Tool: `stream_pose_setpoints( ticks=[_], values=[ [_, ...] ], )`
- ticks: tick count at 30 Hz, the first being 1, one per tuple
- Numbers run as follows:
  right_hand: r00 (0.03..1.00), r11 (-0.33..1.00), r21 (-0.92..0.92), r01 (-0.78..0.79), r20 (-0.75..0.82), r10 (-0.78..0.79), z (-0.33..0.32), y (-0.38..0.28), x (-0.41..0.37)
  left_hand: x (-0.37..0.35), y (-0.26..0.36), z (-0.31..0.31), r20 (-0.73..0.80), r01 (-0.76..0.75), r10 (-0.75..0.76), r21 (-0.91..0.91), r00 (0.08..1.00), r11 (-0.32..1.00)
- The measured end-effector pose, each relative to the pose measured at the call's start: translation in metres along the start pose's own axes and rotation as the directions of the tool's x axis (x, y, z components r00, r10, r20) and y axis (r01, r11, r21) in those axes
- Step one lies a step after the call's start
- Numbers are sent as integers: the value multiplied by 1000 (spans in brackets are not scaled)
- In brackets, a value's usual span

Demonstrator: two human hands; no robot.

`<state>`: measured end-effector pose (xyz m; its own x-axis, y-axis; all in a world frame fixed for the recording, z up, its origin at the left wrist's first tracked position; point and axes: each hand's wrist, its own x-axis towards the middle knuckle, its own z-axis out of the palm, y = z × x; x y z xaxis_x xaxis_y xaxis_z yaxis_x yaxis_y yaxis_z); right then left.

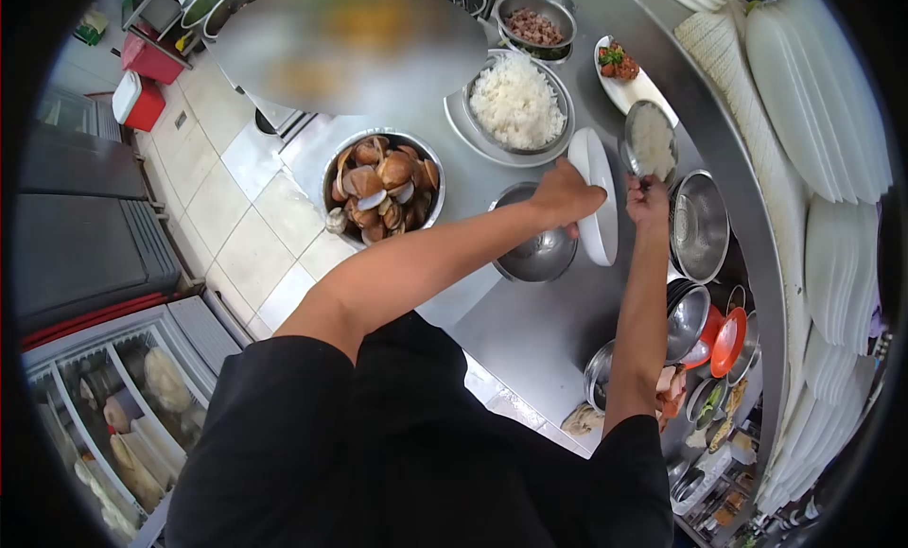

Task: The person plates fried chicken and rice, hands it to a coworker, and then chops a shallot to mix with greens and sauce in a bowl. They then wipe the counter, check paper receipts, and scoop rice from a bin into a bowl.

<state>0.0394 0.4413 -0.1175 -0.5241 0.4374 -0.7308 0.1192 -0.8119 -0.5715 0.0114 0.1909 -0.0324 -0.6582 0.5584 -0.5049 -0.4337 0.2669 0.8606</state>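
My left hand (pixel 566 194) is closed on a white oval plate (pixel 594 203), which is tipped up on its edge. Just to its right, my right hand (pixel 647 201) grips the rim of a small metal bowl (pixel 628 143) with white rice (pixel 653 141) in it. Below the plate, partly behind my left hand and forearm, is a metal mixing bowl (pixel 537 255). A larger metal bowl heaped with white rice (pixel 517 102) stands beyond my left hand. Past the small bowl lies a white oval plate (pixel 624 92) bearing reddish food with green garnish (pixel 618 63).
A metal bowl of brown shells (pixel 383 184) stands by the counter's left edge. Right of my right forearm are a metal strainer (pixel 700 228), stacked bowls (pixel 688 313) and orange-red dishes (pixel 726 343). Stacked white plates (pixel 804 85) line the shelf at far right. A blurred patch hides the upper middle.
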Motion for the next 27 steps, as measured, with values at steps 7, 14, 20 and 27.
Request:
stream_pose_setpoints(
  ticks=[7, 14, 20, 27],
  values=[
    [970, 960, -193, 200, 179, -166, -6, 1, -42, 57, -17, 32, -57, 104, -112, -131, 992, 986],
    [994, 936, -336, 108, 27, -106, -38, 35, -28, 69, -19, 28, 2, 37, -37, 45, 999, 998],
    [943, 522, -850, 66, -118, -312, -40, 25, -95, -55, -33, -13, 61, -537, 539, 230, 840, 811],
    [328, -329, -822, 464, 505, -798, -12, -102, 62, -192, -25, -135, -127, -336, 373, 245, 919, 910]
  ],
)
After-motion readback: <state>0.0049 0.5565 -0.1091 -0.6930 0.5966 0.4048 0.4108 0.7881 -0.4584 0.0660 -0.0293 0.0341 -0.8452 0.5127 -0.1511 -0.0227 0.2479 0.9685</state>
